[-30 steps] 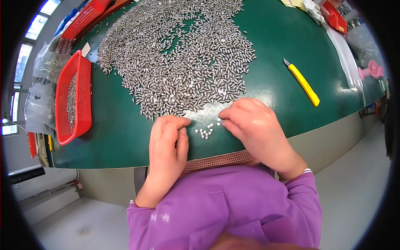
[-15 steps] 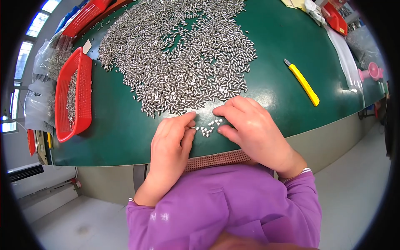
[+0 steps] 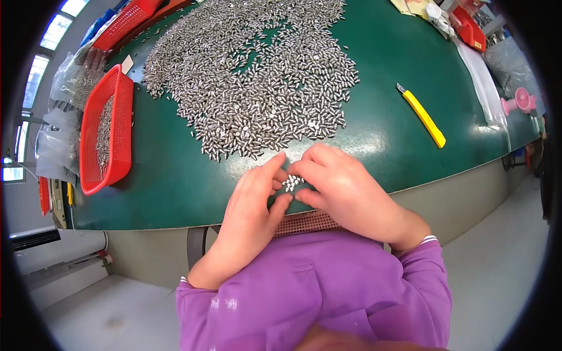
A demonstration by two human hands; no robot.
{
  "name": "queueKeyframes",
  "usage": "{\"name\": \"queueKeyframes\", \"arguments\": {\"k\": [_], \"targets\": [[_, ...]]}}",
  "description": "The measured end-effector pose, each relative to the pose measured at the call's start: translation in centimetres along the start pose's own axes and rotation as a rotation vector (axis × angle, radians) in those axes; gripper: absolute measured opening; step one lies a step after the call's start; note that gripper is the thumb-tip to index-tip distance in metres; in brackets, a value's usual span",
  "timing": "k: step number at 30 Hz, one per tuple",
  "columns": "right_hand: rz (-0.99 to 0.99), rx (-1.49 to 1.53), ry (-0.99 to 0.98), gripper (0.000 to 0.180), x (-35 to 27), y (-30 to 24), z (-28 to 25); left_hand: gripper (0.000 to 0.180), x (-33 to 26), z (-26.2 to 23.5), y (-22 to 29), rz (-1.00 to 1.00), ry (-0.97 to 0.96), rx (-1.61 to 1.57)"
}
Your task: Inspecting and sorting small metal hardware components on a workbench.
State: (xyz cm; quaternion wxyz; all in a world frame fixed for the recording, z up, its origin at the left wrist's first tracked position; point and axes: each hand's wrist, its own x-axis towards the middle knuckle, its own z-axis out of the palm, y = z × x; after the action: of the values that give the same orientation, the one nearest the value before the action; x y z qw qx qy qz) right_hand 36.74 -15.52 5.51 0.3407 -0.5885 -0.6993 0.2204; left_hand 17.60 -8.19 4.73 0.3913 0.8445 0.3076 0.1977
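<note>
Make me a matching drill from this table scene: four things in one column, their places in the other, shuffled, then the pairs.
Things:
1. red basket
2. yellow knife
3. small cluster of metal parts
4. pink tool

Places:
A. between the hands
B. far right, near the table edge
C. left end of the table
D. right of the big pile of metal parts

Pairs: 1-C, 2-D, 3-A, 4-B

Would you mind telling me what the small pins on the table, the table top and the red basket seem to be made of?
Small pins: probably polished metal; silvery with bright glints.
Table top: a smooth green mat, perhaps rubber or vinyl; soft sheen.
Red basket: most likely moulded plastic; uniform colour, mesh-like walls.
</note>
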Motion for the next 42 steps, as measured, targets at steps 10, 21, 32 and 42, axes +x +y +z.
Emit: {"name": "queueKeyframes", "arguments": {"k": [10, 21, 32, 42], "targets": [[0.03, 0.072, -0.145, 0.031, -4.1, -1.4, 0.4, 0.059, -2.3, -0.7, 1.8, 0.062, -0.223, -0.026], [-0.003, 0.014, 0.003, 0.028, -4.5, -0.9, -0.1, 0.018, 1.2, -1.1, -1.3, 0.108, 0.296, 0.357], [0.005, 0.035, 0.097, 0.022, -3.3, 0.1, 0.0, 0.012, 2.6, -0.9, -1.5, 0.082, 0.283, 0.456], [-0.128, 0.116, 0.352, 0.024, -0.5, 1.0, 1.7, 0.007, 0.9, 0.3, -0.6, -0.272, 0.068, -0.637]]}}
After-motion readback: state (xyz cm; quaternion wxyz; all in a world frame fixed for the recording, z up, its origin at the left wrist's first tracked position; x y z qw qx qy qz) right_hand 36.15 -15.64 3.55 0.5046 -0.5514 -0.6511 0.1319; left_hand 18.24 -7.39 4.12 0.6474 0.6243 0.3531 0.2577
